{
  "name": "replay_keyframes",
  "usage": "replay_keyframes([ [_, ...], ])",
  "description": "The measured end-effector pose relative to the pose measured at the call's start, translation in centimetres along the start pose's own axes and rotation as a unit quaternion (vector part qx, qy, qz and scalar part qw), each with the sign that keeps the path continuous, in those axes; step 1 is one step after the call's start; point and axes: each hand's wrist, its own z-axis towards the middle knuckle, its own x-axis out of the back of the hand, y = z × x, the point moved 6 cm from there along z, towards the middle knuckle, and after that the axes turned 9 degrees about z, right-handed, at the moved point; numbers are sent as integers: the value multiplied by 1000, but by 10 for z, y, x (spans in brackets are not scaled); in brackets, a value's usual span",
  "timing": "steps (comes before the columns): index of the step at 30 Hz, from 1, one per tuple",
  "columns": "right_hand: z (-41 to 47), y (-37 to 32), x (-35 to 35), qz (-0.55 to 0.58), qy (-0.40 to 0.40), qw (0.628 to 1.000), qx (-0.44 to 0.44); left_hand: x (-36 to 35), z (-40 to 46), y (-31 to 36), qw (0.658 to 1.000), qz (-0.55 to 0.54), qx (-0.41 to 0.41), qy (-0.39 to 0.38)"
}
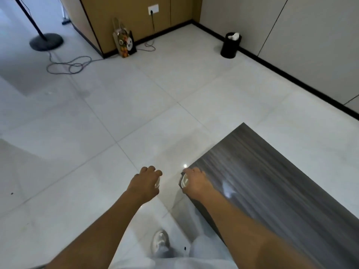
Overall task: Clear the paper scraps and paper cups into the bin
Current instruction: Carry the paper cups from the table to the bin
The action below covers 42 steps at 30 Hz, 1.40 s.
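- Two bare forearms reached forward and down over pale, glossy floor tiles, above a light sneaker and light trousers at the bottom edge.
- The left hand was curled round something white, of which only a sliver showed past the fingers; whether it was a cup or a paper scrap could not be told.
- The right hand gripped a paper cup lying sideways, its round white mouth turned toward the left hand, at the near corner of the table.
- The table was a dark slab with a streaked wood-grain top, smooth enough to carry a soft glare, its straight edges meeting in a sharp far corner.
- Well beyond both hands, a black cylindrical bin stood on the floor against the dark skirting of a pale panelled wall, with crumpled white paper showing at its rim.
- To the left of the bin, a patterned paper bag leaned on a brown wooden panel below a white socket.
- A thin grey cable looped across the tiles near a round black stand base.
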Motion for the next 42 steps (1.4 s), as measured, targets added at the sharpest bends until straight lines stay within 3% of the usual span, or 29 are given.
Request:
replay_keyframes([
  [8,116,-97,24,-7,7,1000,14,63,88,-121,1000,-21,15,6],
  [19,348,-179,145,33,38,999,6,186,315,-211,1000,-30,8,1],
  [25,431,-202,223,62,54,997,-13,266,432,-228,1000,-8,-30,4],
  [35,606,-228,402,103,148,981,-68,403,673,-243,993,16,-115,20],
  [42,687,-209,502,135,167,966,-143,495,818,-215,984,41,-171,8],
])
